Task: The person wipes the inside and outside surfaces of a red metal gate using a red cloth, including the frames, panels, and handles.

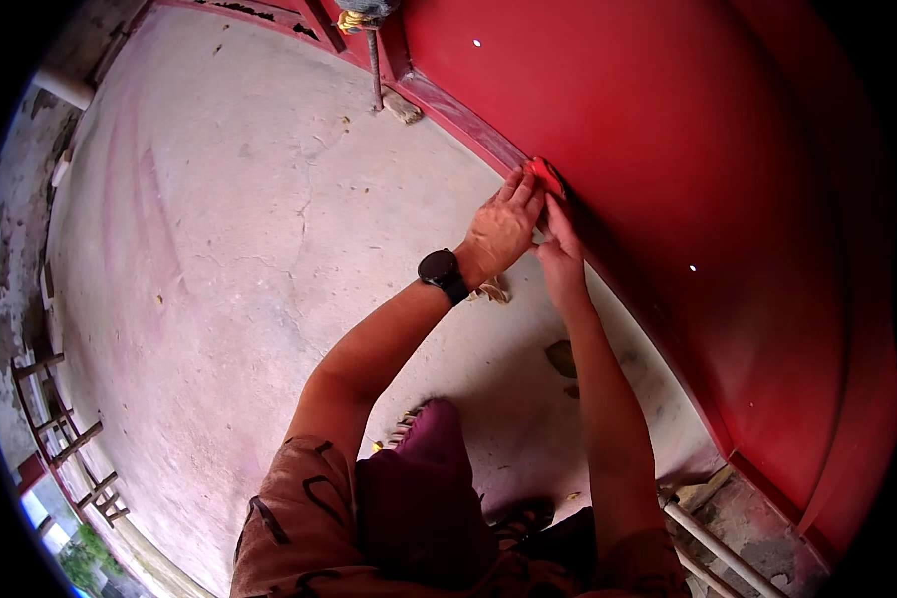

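Both hands meet at the bottom rail [468,127] of a large red panel [658,130]. A small bright red piece with a dark edge [545,175] lies against the rail under my fingertips; its kind I cannot make out. My left hand [501,227], below a black wristwatch [439,267], has its fingers pressed together on the red piece from the left. From the right, my right hand [562,249] grips the same piece, its thumb turned toward my left hand. The undersides of the fingers are hidden.
Pale concrete floor [239,189] spreads to the left. A metal rod [375,70] stands by a small block [403,108] near the panel's far corner. Dry leaves [561,359] lie below my hands. Light poles [723,543] are at lower right, a dark ladder-like frame [65,434] at left.
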`<state>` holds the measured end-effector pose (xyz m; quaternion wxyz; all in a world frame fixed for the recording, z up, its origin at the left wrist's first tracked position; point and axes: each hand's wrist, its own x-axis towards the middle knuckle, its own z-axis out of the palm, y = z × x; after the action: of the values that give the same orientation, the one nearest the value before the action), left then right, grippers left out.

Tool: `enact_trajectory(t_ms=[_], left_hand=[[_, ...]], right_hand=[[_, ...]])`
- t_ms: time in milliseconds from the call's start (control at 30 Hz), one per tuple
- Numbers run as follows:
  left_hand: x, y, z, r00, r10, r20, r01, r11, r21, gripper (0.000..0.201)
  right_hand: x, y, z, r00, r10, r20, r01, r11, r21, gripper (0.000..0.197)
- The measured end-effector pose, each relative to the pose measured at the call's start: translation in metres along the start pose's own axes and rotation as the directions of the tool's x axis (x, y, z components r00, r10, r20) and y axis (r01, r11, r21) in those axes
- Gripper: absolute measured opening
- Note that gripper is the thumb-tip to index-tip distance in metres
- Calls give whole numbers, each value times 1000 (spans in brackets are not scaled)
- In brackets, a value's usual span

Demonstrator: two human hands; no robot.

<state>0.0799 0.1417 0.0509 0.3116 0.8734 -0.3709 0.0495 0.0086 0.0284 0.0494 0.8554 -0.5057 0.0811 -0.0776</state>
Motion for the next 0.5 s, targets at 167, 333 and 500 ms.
enact_trajectory(t_ms=[167,333,500], left_hand=[[0,-15,-4,987,156,49,-163,916,367,41],[20,-36,-17,1000,-12,1,10,896,444,22],[20,-42,-18,980,-195,-30,194,932,306,28]], right_hand=[[-2,-25,-12,971,-162,176,189,72,-979,55],[-17,-20,-20,938,-172,300,277,-145,-950,54],[-15,-16,1,898,-254,360,332,-147,-932,53]])
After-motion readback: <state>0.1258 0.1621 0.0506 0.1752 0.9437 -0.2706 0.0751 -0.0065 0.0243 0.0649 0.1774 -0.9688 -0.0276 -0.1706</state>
